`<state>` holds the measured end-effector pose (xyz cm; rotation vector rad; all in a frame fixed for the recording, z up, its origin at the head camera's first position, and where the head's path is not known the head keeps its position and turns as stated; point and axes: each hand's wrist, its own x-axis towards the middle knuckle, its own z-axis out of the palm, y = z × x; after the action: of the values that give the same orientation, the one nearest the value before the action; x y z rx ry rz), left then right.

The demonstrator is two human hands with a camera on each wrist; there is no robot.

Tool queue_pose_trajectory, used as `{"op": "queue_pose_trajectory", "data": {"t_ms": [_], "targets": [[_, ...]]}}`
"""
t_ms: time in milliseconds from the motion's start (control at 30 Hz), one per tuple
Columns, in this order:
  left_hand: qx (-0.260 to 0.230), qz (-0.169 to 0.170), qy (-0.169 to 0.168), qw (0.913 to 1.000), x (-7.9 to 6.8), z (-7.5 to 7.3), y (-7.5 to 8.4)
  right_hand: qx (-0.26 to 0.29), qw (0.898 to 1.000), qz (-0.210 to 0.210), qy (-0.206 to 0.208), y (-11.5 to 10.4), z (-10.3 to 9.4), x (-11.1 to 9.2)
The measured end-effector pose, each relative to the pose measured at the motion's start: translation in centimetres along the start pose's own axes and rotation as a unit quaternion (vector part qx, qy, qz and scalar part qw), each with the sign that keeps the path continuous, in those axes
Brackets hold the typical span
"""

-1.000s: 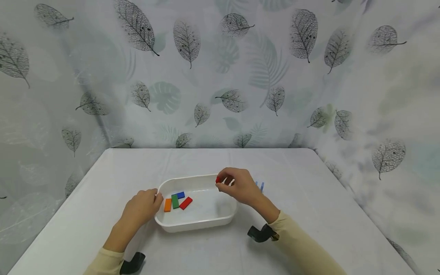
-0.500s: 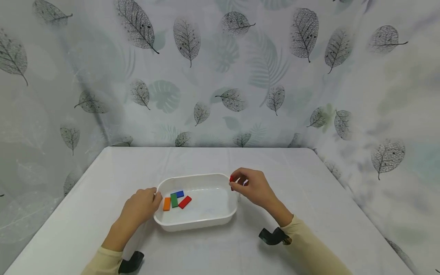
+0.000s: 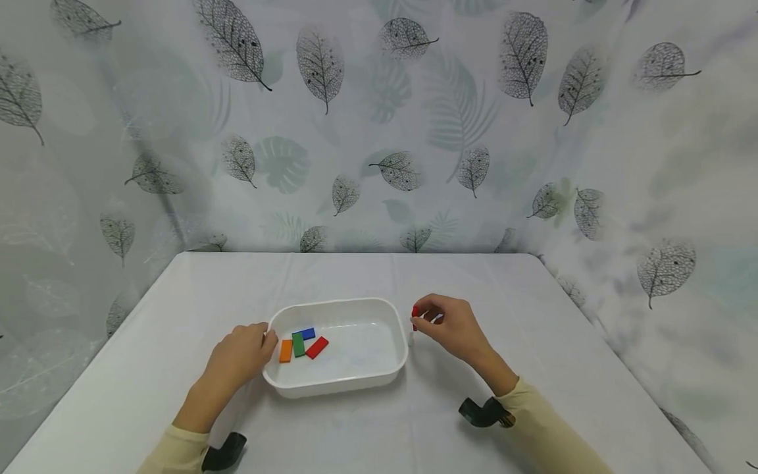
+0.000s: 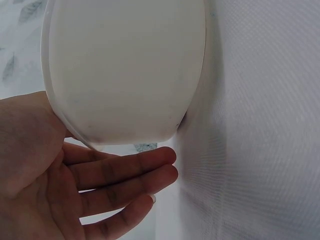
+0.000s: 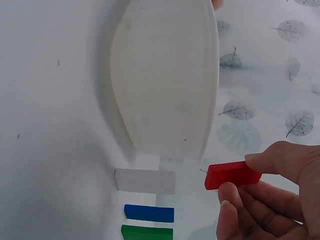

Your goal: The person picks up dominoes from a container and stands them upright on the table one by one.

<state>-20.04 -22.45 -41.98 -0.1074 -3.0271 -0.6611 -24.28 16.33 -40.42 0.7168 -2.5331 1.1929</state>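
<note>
My right hand (image 3: 453, 326) pinches a red block (image 5: 232, 175) between thumb and fingers, just off the right end of a white tray (image 3: 349, 388). Past the tray's end in the right wrist view are a whitish block (image 5: 145, 181), a blue block (image 5: 149, 213) and a green block (image 5: 147, 232), in a row and apart from the red one. At the tray's left end, my left hand (image 3: 239, 355) holds the rim; the thumb is hidden by the tray in the left wrist view, and the other fingers (image 4: 125, 170) lie loosely outside the wall.
Inside the tray lie an orange block (image 3: 285, 351), a green block (image 3: 299, 345), a blue block (image 3: 308, 334) and a red block (image 3: 316, 347), grouped at its left end. A white-covered table (image 3: 355, 441) bears everything. Leaf-patterned cloth (image 3: 367, 131) hangs behind and at both sides.
My right hand has moved right with the red block, from above the tray's right part to beyond its right end. The left hand stays at the rim.
</note>
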Motion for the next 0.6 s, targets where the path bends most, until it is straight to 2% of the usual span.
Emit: {"op": "queue_pose_trajectory", "data": {"t_ms": [600], "targets": [[0.002, -0.004, -0.001, 1.0000, 0.0, 0.1, 0.0, -0.024, 0.999, 0.041, -0.002, 2.7, 0.6, -1.1]]}}
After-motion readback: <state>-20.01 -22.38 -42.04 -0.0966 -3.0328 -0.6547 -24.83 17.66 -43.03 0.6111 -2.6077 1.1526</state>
